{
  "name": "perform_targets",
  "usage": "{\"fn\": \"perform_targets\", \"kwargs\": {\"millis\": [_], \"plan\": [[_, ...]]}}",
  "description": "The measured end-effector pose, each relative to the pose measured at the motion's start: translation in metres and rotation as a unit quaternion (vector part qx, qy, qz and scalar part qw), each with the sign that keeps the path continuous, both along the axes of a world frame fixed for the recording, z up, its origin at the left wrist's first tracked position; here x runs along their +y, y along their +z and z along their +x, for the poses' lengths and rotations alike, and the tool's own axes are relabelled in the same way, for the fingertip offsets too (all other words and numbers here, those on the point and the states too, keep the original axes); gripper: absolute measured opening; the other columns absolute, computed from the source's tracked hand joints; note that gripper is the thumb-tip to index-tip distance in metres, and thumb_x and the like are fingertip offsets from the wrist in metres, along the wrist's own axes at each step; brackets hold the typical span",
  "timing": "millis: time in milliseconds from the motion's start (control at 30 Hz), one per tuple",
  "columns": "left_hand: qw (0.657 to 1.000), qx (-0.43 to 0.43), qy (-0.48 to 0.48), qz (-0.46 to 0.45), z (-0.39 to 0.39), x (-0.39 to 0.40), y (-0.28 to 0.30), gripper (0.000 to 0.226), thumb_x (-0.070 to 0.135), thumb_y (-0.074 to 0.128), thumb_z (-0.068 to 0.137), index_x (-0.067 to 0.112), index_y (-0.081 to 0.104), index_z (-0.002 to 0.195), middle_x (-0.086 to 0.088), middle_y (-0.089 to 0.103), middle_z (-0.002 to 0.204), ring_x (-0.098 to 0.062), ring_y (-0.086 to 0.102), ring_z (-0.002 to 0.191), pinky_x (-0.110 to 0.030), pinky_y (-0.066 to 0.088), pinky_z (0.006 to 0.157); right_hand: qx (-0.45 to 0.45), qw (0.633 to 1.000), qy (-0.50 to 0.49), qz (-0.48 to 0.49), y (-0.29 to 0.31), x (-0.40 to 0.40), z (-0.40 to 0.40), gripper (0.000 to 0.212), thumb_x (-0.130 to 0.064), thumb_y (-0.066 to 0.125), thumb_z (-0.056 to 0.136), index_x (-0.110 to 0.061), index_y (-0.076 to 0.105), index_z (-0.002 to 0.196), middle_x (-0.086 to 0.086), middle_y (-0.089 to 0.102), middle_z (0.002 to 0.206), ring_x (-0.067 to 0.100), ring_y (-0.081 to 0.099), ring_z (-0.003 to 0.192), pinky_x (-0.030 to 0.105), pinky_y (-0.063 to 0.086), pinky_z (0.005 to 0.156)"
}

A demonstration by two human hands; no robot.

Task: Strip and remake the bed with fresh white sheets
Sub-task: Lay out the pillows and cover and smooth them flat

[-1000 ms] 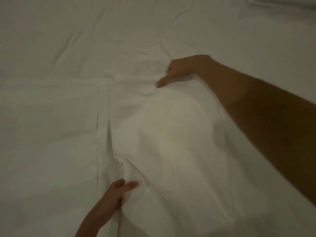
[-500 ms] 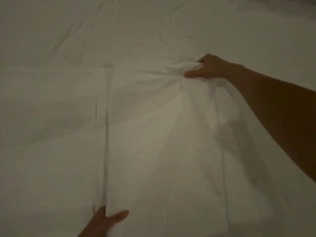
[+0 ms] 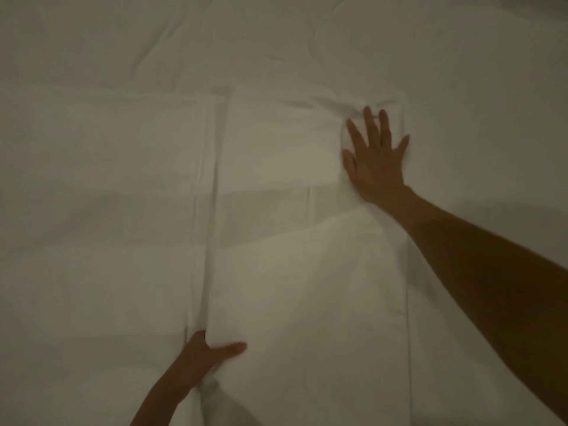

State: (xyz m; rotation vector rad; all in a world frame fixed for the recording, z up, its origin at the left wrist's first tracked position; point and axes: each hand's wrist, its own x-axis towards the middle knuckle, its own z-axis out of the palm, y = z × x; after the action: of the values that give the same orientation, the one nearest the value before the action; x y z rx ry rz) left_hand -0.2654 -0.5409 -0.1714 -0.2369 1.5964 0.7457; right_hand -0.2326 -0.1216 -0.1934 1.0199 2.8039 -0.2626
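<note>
A folded white sheet point(image 3: 276, 287) lies as a long panel down the middle of the bed, on top of a wider white sheet point(image 3: 92, 179). My right hand point(image 3: 376, 158) lies flat with fingers spread on the folded panel's far right corner, pressing it down. My left hand point(image 3: 209, 356) grips the near left edge of the panel, thumb on top and fingers tucked under the fold. Light is dim and the cloth detail is soft.
White bedding fills the whole view. Creases and a rumpled swell point(image 3: 399, 50) show at the far side. A hemmed seam point(image 3: 212, 210) runs lengthwise along the panel's left edge.
My right hand let go of the bunched far corner and now lies flat and spread on it. The panel has been pulled straighter and smoother. My left hand keeps its hold.
</note>
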Motion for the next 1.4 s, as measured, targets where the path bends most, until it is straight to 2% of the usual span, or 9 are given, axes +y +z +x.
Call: {"fn": "perform_targets", "kwargs": {"millis": [133, 333, 500, 667, 900, 1000, 1100, 1267, 1400], "plan": [[0.999, 0.002, -0.03, 0.035, 0.009, -0.007, 0.006, 0.066, 0.033, 0.097, 0.038, 0.006, 0.073, 0.093, -0.008, 0.075, 0.092, -0.017, 0.072, 0.085, -0.019, 0.055, 0.068, -0.025, 0.999, -0.03, -0.004, -0.007, -0.039, 0.037, 0.061, -0.044, 0.03, 0.1, -0.026, 0.01, 0.154, 0.005, -0.004, 0.162, 0.031, -0.008, 0.148, 0.071, 0.011, 0.106], [0.998, -0.002, -0.024, 0.066, 0.021, -0.028, 0.025, 0.066, 0.04, 0.092, 0.051, 0.005, 0.071, 0.104, -0.009, 0.075, 0.098, -0.025, 0.071, 0.093, -0.036, 0.056, 0.084, -0.042, 0.995, -0.093, -0.019, -0.012, -0.097, 0.102, 0.061, -0.046, 0.029, 0.1, -0.028, 0.009, 0.154, 0.005, -0.003, 0.162, 0.035, -0.002, 0.148, 0.069, 0.015, 0.107], [0.999, 0.023, -0.03, 0.021, 0.048, -0.055, 0.024, 0.093, 0.066, 0.086, 0.016, 0.021, 0.069, 0.095, 0.007, 0.075, 0.091, -0.015, 0.069, 0.092, -0.027, 0.054, 0.073, 0.049, 0.986, -0.147, -0.053, -0.002, -0.148, 0.152, 0.059, -0.041, 0.039, 0.097, -0.018, 0.029, 0.15, 0.011, 0.022, 0.158, 0.039, 0.026, 0.14, 0.055, 0.026, 0.11], [0.993, 0.055, -0.057, 0.084, 0.045, -0.063, 0.037, 0.091, 0.065, 0.087, 0.028, 0.016, 0.069, 0.103, 0.001, 0.075, 0.097, -0.017, 0.071, 0.09, -0.031, 0.058, 0.077, 0.233, 0.863, -0.414, -0.173, 0.028, -0.195, 0.192, 0.056, -0.032, 0.076, 0.08, -0.007, 0.049, 0.123, 0.01, 0.054, 0.119, 0.03, 0.055, 0.11, 0.032, 0.042, 0.091], [0.991, 0.066, -0.107, 0.044, 0.057, -0.084, 0.04, 0.051, 0.04, 0.085, 0.062, 0.012, 0.07, 0.102, -0.003, 0.075, 0.091, -0.022, 0.071, 0.086, -0.027, 0.053, 0.064, 0.149, 0.718, -0.52, -0.438, 0.047, -0.233, 0.255, 0.052, -0.029, 0.081, 0.075, 0.001, 0.064, 0.114, 0.007, 0.069, 0.091, 0.02, 0.067, 0.079, 0.029, 0.056, 0.067], [0.99, 0.063, -0.114, 0.054, 0.056, -0.091, 0.045, 0.032, 0.033, 0.081, 0.074, 0.014, 0.072, 0.099, 0.002, 0.075, 0.086, -0.011, 0.07, 0.075, -0.025, 0.053, 0.064, 0.156, 0.725, -0.492, -0.456, 0.053, -0.232, 0.27, 0.043, -0.027, 0.078, 0.077, -0.005, 0.063, 0.112, 0.0, 0.065, 0.086, 0.012, 0.063, 0.074, 0.018, 0.051, 0.053], [0.984, 0.118, -0.132, 0.019, 0.064, -0.098, 0.038, 0.008, 0.018, 0.074, 0.082, 0.016, 0.07, 0.088, 0.001, 0.073, 0.082, -0.013, 0.068, 0.074, -0.021, 0.051, 0.058, 0.136, 0.724, -0.479, -0.476, 0.049, -0.242, 0.282, 0.049, -0.029, 0.077, 0.078, -0.004, 0.063, 0.118, 0.007, 0.068, 0.104, 0.021, 0.065, 0.088, 0.028, 0.054, 0.071], [0.982, 0.16, -0.096, -0.004, 0.067, -0.077, 0.032, 0.024, 0.02, 0.079, 0.077, 0.016, 0.065, 0.097, -0.002, 0.07, 0.093, -0.018, 0.066, 0.083, -0.024, 0.051, 0.062, 0.025, 0.692, -0.449, -0.565, 0.051, -0.237, 0.3, 0.045, -0.017, 0.078, 0.078, -0.01, 0.06, 0.119, 0.006, 0.067, 0.107, 0.022, 0.065, 0.093, 0.032, 0.057, 0.069], [0.975, 0.196, -0.104, -0.012, 0.063, -0.07, 0.032, 0.022, 0.018, 0.082, 0.074, 0.024, 0.063, 0.083, 0.002, 0.068, 0.084, -0.023, 0.067, 0.084, -0.031, 0.052, 0.067, -0.094, 0.737, -0.371, -0.557, 0.048, -0.232, 0.312, 0.042, -0.006, 0.078, 0.077, -0.007, 0.06, 0.115, 0.009, 0.067, 0.099, 0.026, 0.069, 0.081, 0.025, 0.055, 0.054]]}}
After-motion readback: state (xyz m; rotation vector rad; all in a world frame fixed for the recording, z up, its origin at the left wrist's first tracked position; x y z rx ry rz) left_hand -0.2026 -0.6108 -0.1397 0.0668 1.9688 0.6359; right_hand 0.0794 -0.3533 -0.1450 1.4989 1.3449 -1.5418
